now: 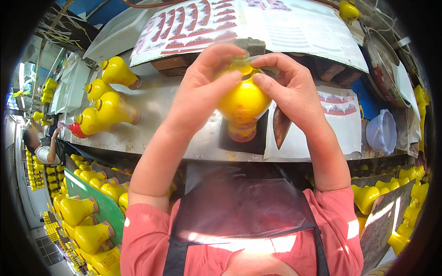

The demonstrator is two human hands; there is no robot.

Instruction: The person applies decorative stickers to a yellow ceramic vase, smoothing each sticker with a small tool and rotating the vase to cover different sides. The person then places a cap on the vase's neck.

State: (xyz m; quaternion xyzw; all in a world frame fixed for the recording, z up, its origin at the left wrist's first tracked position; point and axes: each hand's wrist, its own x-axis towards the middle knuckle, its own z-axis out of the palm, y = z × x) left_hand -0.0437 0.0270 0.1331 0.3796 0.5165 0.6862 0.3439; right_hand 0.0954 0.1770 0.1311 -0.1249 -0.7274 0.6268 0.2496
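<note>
A glossy yellow bottle point(244, 99) stands nearly upright in front of me, with a clear neck and a patterned reddish band round its narrow base. My left hand point(207, 87) curls round the left of its neck and shoulder, the thumb pressed to the front. From the other side, my right hand point(287, 85) grips the neck, thumb and fingers bent against it. A dark band shows at the neck between the thumbs. Under the base lies a black pad point(230, 143). A pointed brown blade-like piece point(280, 129) lies beside my right wrist.
Printed decal sheets point(198, 25) lie on a raised board at the back; another sheet point(345, 110) is on the right. Several yellow bottles point(117, 108) lie at left. A pale blue bucket point(381, 132) stands right. More bottles fill racks below; another person point(48, 149) is far left.
</note>
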